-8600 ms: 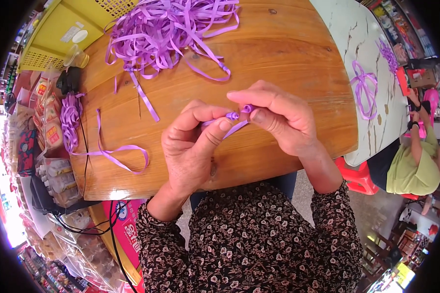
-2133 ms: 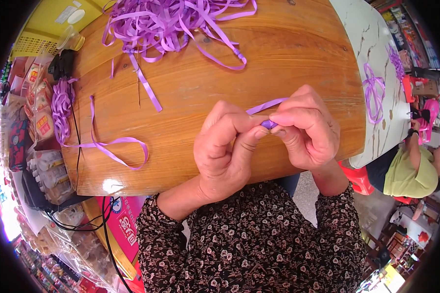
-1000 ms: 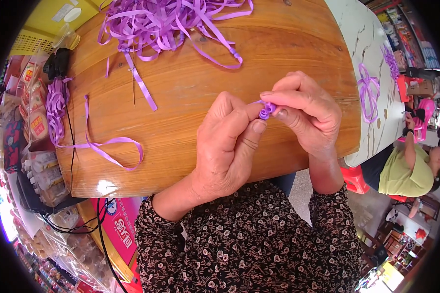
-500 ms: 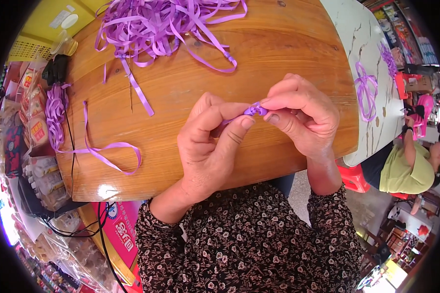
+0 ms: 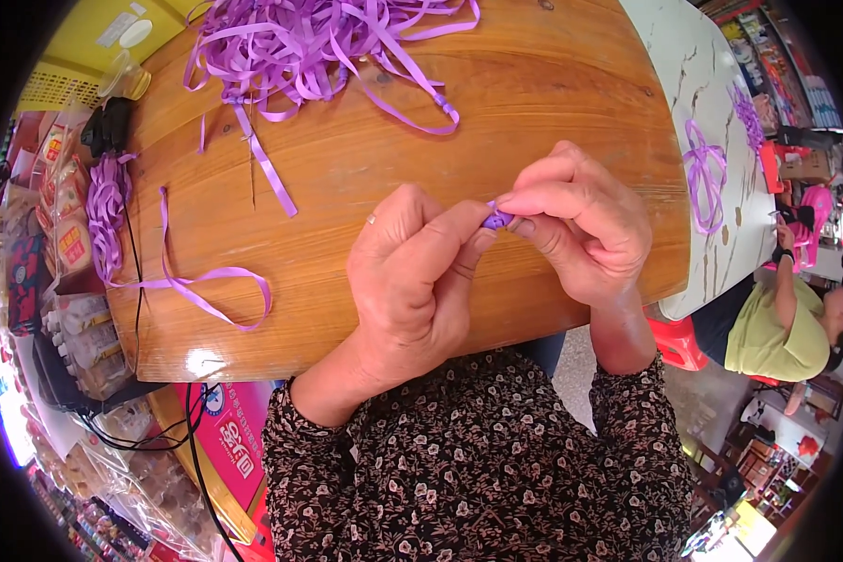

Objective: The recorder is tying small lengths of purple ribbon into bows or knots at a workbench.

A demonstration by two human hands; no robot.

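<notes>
Far left, a purple bundle [image 5: 109, 214] lay beside a loose ribbon [image 5: 223, 273] on the wooden table [image 5: 571, 103]. Left hand [image 5: 398, 281]: thumb and forefinger pinched on a small knot [image 5: 496, 221] of purple ribbon, above the table. Right hand [image 5: 588, 229] pinched its other end, spare fingers curled. Judged risk: uneven pull or slipping fingertips could have loosened it. Farther right lay a ribbon loop [image 5: 705, 169].

The left hand [image 5: 398, 281] and right hand [image 5: 585, 225] are pinching a small purple ribbon bundle [image 5: 496, 221]. Beyond the grip, a ribbon heap [image 5: 290, 51] is sprawling across the wooden table [image 5: 553, 103]; left of the grip, a loose strand [image 5: 225, 272] (also purple) is curving back.
</notes>
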